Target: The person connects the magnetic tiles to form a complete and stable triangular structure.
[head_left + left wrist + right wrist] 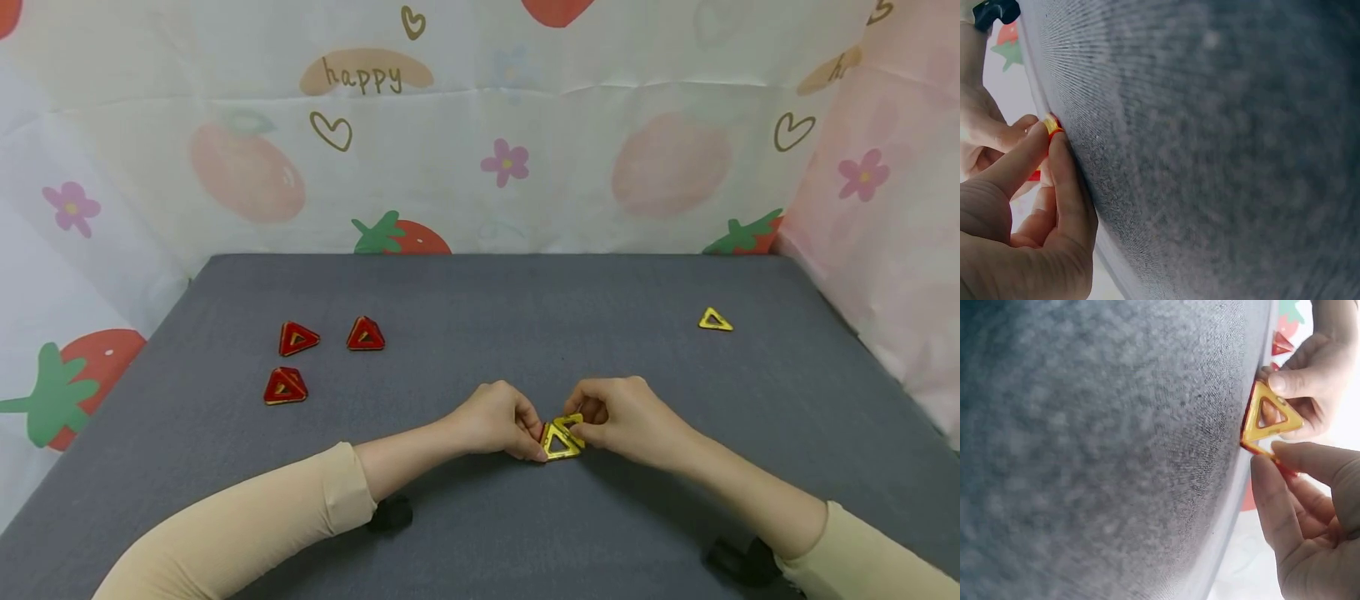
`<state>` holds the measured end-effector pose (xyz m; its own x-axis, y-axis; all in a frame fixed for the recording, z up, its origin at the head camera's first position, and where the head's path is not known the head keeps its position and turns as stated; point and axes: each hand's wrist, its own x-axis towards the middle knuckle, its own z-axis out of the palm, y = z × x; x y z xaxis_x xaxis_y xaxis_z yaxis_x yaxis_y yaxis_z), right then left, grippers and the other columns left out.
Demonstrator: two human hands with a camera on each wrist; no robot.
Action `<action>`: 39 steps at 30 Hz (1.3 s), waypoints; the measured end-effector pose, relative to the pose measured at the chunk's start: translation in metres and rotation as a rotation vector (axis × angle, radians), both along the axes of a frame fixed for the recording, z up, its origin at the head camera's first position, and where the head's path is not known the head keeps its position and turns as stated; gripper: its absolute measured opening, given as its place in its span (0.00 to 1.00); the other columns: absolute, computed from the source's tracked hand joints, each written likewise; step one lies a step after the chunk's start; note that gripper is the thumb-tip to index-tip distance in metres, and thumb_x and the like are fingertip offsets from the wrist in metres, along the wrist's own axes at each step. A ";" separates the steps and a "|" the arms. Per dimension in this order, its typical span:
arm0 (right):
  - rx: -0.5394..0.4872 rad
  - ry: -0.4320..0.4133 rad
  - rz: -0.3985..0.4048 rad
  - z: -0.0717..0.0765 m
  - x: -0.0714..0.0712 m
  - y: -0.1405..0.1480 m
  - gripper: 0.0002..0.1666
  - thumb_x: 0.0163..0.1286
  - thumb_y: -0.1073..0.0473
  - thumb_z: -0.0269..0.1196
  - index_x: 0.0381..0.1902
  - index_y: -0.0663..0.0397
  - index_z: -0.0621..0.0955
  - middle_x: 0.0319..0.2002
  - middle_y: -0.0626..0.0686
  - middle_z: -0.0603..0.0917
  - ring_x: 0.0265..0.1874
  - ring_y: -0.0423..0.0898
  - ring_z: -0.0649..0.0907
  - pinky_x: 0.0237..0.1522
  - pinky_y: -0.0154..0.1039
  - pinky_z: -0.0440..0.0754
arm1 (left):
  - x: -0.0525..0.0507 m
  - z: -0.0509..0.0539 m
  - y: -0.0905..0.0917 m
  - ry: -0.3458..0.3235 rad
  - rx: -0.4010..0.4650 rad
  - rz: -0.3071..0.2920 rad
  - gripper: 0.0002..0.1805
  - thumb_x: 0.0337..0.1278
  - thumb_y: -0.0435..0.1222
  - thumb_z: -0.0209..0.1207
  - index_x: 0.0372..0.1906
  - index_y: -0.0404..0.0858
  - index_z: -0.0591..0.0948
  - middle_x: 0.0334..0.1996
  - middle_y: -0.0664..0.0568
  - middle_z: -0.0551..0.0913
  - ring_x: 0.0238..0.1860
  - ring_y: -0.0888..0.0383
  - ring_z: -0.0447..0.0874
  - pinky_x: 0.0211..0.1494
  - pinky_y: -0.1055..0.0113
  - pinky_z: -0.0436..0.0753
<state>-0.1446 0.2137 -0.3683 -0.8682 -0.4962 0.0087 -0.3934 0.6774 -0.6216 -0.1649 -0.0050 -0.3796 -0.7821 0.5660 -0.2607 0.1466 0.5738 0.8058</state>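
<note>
Near the front middle of the table, both hands hold a small group of triangular magnetic tiles standing against one another. A yellow triangular tile (561,456) leans at the front of the group, with a red edge showing at its left. My left hand (498,421) pinches the left corner of the group between thumb and fingers. On the other side, my right hand (630,421) pinches a second yellow triangular tile (572,418) that meets the first along one edge. From the right wrist view, the front tile (1286,423) is tilted up. The group's back is hidden by the fingers.
Three red pyramids, one at upper left (298,337), one beside it (366,334) and one below (286,386), stand on the grey table (480,317). A single yellow triangular tile (716,326) lies far right. A printed cloth (555,108) hangs behind.
</note>
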 end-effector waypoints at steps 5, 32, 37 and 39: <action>-0.043 -0.070 0.016 0.000 -0.002 0.001 0.10 0.60 0.59 0.72 0.40 0.48 0.85 0.29 0.45 0.86 0.26 0.34 0.83 0.29 0.31 0.82 | -0.001 0.000 0.000 0.040 -0.003 -0.025 0.07 0.43 0.34 0.76 0.27 0.39 0.87 0.22 0.50 0.89 0.20 0.67 0.81 0.24 0.74 0.77; -0.098 -0.148 0.099 -0.003 -0.005 0.000 0.16 0.54 0.61 0.76 0.41 0.44 0.85 0.34 0.45 0.87 0.35 0.35 0.85 0.39 0.31 0.84 | -0.002 -0.001 -0.001 0.155 -0.017 -0.135 0.06 0.49 0.36 0.73 0.31 0.40 0.87 0.28 0.53 0.88 0.23 0.68 0.75 0.26 0.77 0.73; -0.098 -0.159 0.097 -0.004 -0.006 0.000 0.18 0.53 0.61 0.76 0.41 0.43 0.84 0.34 0.45 0.86 0.35 0.36 0.85 0.40 0.32 0.84 | -0.002 -0.001 -0.002 0.154 -0.019 -0.136 0.06 0.49 0.37 0.73 0.30 0.41 0.87 0.28 0.53 0.88 0.23 0.68 0.75 0.27 0.77 0.73; -0.096 -0.163 0.095 -0.004 -0.006 0.000 0.19 0.53 0.62 0.76 0.42 0.42 0.84 0.34 0.45 0.86 0.35 0.37 0.85 0.40 0.32 0.84 | -0.003 -0.002 -0.002 0.152 -0.017 -0.135 0.06 0.48 0.37 0.73 0.30 0.42 0.87 0.28 0.54 0.88 0.23 0.68 0.75 0.27 0.77 0.73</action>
